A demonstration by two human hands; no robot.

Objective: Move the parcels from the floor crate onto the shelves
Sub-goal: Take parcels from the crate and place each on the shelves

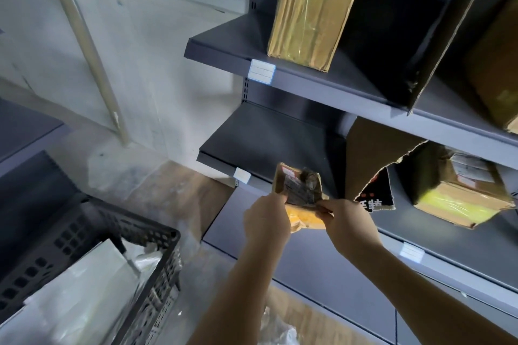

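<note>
Head view. Both hands hold one small cardboard parcel [299,186], upright and in the air, in front of the front edge of the middle shelf [266,137]. The left hand [266,221] grips its lower left edge with curled fingers. The right hand [347,223] pinches its lower right corner. The parcel bears a printed label and torn tape. Whether it touches the shelf cannot be told. Further right on that shelf, a torn cardboard divider [372,154] stands beside a taped box [462,202]. A tall gold-wrapped box [311,8] stands on the upper shelf [229,45]. At near left, the dark perforated crate [151,232] on the floor holds pale plastic-wrapped parcels [84,288].
</note>
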